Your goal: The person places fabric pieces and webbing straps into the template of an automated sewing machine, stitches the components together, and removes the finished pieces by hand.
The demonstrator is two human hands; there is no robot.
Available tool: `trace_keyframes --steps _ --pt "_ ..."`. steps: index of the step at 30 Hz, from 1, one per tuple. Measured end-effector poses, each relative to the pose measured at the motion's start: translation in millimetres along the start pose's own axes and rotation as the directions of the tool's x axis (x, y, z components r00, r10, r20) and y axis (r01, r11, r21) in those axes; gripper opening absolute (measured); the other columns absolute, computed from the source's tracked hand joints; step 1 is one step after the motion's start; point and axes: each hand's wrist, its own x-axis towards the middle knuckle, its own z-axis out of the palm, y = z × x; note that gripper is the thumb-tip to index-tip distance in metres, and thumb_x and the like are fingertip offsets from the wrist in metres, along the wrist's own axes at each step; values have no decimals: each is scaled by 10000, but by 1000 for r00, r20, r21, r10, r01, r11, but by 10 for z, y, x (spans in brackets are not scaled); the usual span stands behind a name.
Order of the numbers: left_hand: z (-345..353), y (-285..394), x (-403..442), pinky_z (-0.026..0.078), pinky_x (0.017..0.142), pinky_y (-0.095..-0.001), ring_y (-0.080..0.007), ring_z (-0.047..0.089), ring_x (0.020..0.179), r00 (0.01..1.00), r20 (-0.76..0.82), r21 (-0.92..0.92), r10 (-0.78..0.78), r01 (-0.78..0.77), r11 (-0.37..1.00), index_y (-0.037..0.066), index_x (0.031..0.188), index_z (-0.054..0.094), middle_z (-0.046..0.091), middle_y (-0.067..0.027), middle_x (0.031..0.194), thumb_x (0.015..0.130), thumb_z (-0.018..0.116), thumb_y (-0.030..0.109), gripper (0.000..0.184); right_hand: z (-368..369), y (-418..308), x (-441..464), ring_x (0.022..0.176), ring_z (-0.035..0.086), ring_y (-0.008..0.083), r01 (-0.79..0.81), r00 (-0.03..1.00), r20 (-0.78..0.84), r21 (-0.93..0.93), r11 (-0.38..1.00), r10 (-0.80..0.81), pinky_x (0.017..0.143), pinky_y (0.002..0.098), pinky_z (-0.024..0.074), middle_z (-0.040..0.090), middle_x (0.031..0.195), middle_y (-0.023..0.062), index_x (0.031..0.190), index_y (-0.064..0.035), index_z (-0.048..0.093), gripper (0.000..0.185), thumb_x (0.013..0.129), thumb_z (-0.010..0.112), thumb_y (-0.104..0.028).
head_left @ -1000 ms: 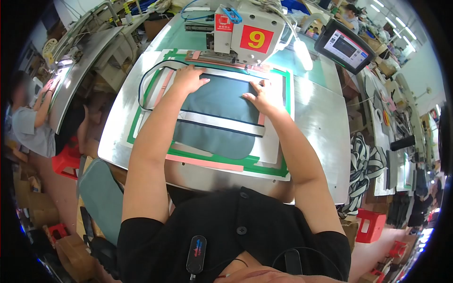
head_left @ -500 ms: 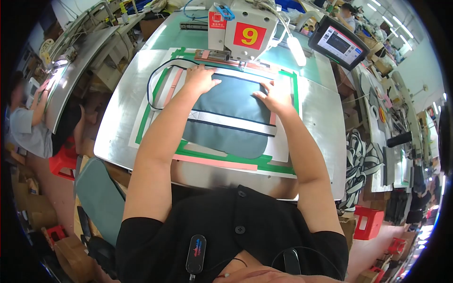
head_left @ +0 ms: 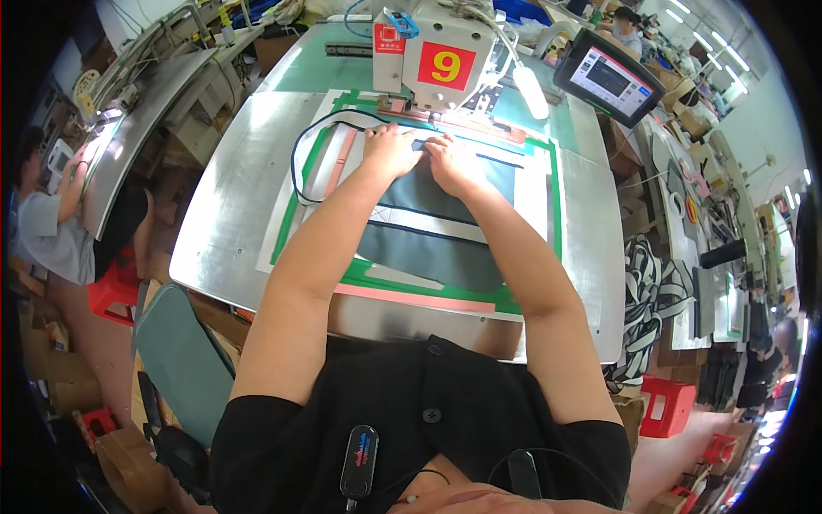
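Observation:
My left hand [head_left: 392, 152] lies on the upper webbing strap [head_left: 485, 151], white with dark edges, its fingers flat and its thumb stretched right. Close beside it, my right hand [head_left: 454, 164] rests on the same strap, fingers extended forward and slightly bent. Under both hands is a grey-green fabric panel [head_left: 437, 261], crossed lower down by a second white strap [head_left: 428, 224]. A loop of the strap curves out to the left. The panel lies in a white template [head_left: 285, 210] edged with green tape. The sewing machine head [head_left: 445, 64], marked 9, stands just beyond my fingers.
A control screen [head_left: 610, 79] stands at the back right, with a lit lamp [head_left: 531, 92] beside the machine. Striped straps [head_left: 638, 308] hang right of the metal table [head_left: 227, 206]. More grey-green panels [head_left: 184, 360] lie at lower left. A person [head_left: 56, 214] sits at the left.
The template and panel have slid to the right across the table. My right hand has moved left along the strap, from the panel's right edge to beside my left hand.

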Motion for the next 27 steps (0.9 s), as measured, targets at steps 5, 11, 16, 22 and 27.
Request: trace_keyframes --steps 5,11,16,22,27 --pt "20 -13 49 345 974 -451 -292 460 1170 998 33 -77 52 -49 996 172 1222 526 486 -104 1275 801 564 421 491 -11 68 -35 1033 538 294 -49 999 -21 -7 999 49 903 370 429 589 1103 80 1050 -50 605 289 795 473 -77" --pt "98 -151 161 316 1014 -434 -295 417 1212 979 75 -159 191 -177 971 178 1228 514 447 -96 1323 807 565 358 461 -267 31 -89 999 553 301 -110 985 115 -127 986 125 873 388 435 589 1078 96 1111 -132 604 354 789 460 -99" --pt "-213 71 35 314 1014 -435 -304 400 1217 975 156 -71 161 -152 986 189 1208 528 458 -103 1295 796 585 312 434 -329 70 -129 1003 551 307 -106 980 135 -267 958 146 871 405 428 573 1077 123 1146 -154 594 392 790 441 -103" --pt "-56 58 207 353 982 -419 -286 453 1166 943 216 -162 252 -220 962 110 1169 545 510 -132 1223 779 605 272 426 -481 134 -176 1048 528 313 -178 948 213 -265 948 237 883 412 421 561 1082 136 1163 -163 583 403 793 431 -109" --pt "101 -89 311 373 981 -348 -299 485 1138 957 136 -517 255 -151 843 64 1203 524 520 -158 1227 795 586 202 435 -406 257 -146 1064 521 320 -210 949 185 -236 949 256 882 409 429 514 1165 152 1210 -167 539 429 801 422 -116"
